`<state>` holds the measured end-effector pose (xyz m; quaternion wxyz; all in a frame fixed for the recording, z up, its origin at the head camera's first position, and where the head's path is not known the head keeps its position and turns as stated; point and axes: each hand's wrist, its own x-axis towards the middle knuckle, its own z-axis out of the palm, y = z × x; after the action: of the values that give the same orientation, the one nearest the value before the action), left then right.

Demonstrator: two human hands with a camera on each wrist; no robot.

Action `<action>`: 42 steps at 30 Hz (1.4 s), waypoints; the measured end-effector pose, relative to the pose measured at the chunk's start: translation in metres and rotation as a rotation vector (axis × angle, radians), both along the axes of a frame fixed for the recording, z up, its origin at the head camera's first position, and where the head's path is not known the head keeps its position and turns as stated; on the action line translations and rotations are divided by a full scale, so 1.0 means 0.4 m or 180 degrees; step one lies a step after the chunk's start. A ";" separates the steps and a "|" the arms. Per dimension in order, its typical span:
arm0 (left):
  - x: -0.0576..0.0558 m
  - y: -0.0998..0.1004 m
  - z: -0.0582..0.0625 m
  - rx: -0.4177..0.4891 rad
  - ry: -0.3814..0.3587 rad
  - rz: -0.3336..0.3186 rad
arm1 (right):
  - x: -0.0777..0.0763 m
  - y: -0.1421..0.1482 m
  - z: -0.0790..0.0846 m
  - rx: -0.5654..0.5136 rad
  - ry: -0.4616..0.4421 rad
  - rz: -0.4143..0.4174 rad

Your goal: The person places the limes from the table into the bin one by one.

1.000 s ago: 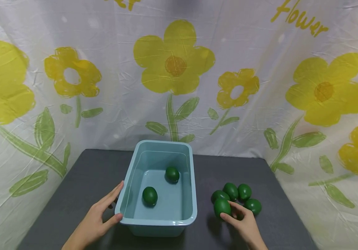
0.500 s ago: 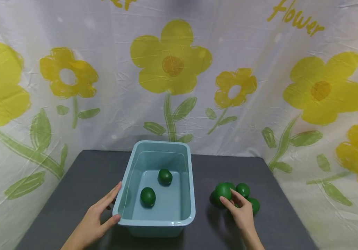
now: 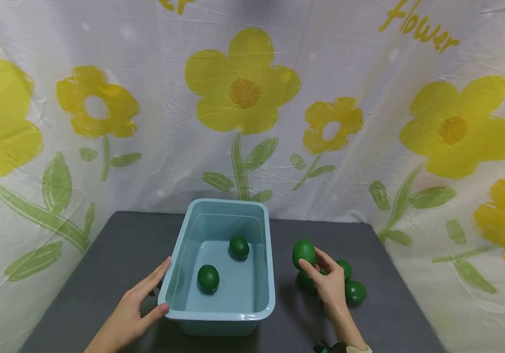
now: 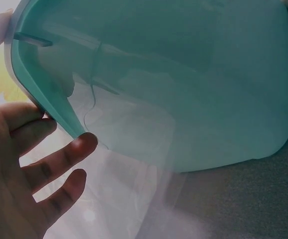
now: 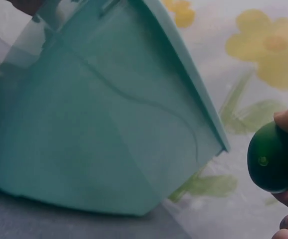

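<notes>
My right hand [image 3: 329,282] pinches a smooth, dark green lime [image 3: 303,254] between thumb and fingers, raised above the other limes. In the right wrist view that lime [image 5: 276,158] shows a small pale stem spot. Just behind the hand on the dark tabletop lie several more limes [image 3: 355,293], partly covered by it. My left hand [image 3: 131,311] rests against the left side of a light blue plastic bin [image 3: 219,316], its fingers extended and its thumb at the near corner of the rim. Inside the bin, apart from each other, are two limes [image 3: 208,278] [image 3: 239,248].
The bin stands on a dark grey tabletop [image 3: 146,235]. A white curtain [image 3: 159,162] printed with yellow flowers hangs behind the table and along both sides. The bin's right wall lies between the raised lime and the bin's inside.
My right hand has lifted the lime up and away from the pile, moving forward and a little left. The farther lime in the bin has rolled slightly. My left hand stays on the bin.
</notes>
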<state>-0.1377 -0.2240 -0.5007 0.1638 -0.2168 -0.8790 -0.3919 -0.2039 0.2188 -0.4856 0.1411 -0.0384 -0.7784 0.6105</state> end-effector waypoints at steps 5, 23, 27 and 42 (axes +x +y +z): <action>0.003 -0.004 0.000 -0.0001 -0.0022 0.0028 | -0.030 -0.032 0.018 -0.0038 0.0193 0.0063; -0.003 -0.001 -0.007 0.0008 0.0035 -0.0008 | -0.082 -0.122 0.093 -0.0139 0.0488 0.0283; -0.003 -0.001 -0.009 0.0015 0.0056 -0.0015 | -0.095 -0.139 0.101 -0.0101 0.0505 0.0352; -0.003 -0.003 -0.007 -0.0026 0.0054 0.0028 | -0.111 -0.184 0.107 0.0366 0.0506 0.0680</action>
<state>-0.1389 -0.2251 -0.5036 0.1721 -0.2170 -0.8801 -0.3856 -0.2481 0.1451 -0.4429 0.1385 0.1013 -0.7981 0.5775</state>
